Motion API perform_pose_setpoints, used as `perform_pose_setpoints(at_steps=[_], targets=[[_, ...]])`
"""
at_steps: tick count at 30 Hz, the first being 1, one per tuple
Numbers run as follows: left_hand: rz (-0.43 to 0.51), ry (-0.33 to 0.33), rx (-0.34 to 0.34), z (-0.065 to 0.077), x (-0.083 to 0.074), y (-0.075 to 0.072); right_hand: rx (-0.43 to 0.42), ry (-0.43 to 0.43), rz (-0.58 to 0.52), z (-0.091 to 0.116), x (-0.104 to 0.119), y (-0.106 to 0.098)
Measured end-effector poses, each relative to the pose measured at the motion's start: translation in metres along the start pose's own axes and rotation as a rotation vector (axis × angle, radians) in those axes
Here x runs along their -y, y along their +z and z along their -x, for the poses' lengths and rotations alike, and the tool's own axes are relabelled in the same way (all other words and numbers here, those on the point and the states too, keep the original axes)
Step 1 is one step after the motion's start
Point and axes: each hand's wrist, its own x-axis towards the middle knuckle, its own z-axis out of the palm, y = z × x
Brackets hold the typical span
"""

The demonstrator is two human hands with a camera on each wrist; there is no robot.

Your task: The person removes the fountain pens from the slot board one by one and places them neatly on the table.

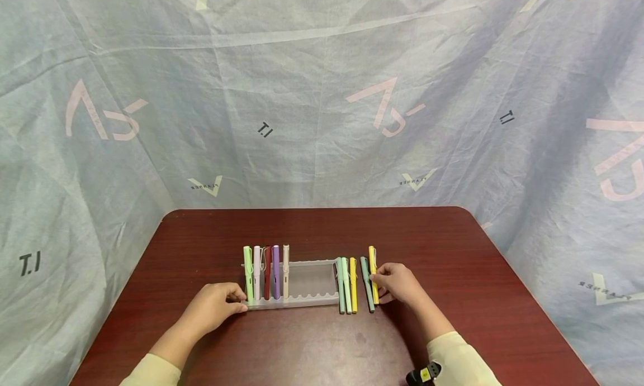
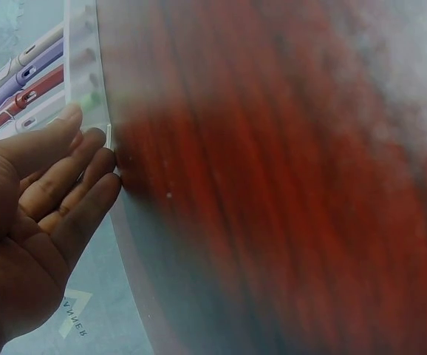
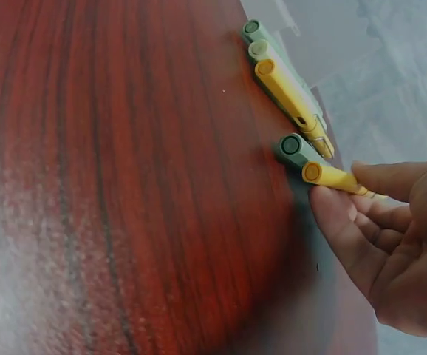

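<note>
A clear pen rack (image 1: 313, 303) with a notched front rail lies on the table. Its left part holds several pens side by side: light green (image 1: 248, 274), pale pink, dark red (image 1: 268, 274), purple (image 1: 276, 274) and beige (image 1: 285, 274). My left hand (image 1: 215, 305) holds the rack's left front corner between thumb and fingers. To the right of the rack, my right hand (image 1: 399, 284) pinches a yellow pen (image 3: 330, 177) between thumb and fingers. A dark green pen (image 1: 368, 285) lies close along that pen's left side.
By the rack's right end lie a teal pen (image 1: 341, 288), a mint pen (image 1: 346, 288) and another yellow pen (image 1: 354, 288). A dark device with a yellow label (image 1: 424, 373) sits at the right sleeve. Printed grey cloth (image 1: 312, 123) hangs behind the table (image 1: 312, 347).
</note>
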Motion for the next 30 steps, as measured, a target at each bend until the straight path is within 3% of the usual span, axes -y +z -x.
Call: perform_pose_setpoints(at_steps=[7, 30], targets=[[0.004, -0.004, 0.006, -0.0003, 0.0006, 0.0002, -0.006, 0.025, 0.103, 0.0022, -0.0039, 0.0045], [0.004, -0.014, 0.004, -0.0002, 0.0015, 0.0008, -0.006, 0.015, 0.214, 0.0059, 0.0002, 0.0091]])
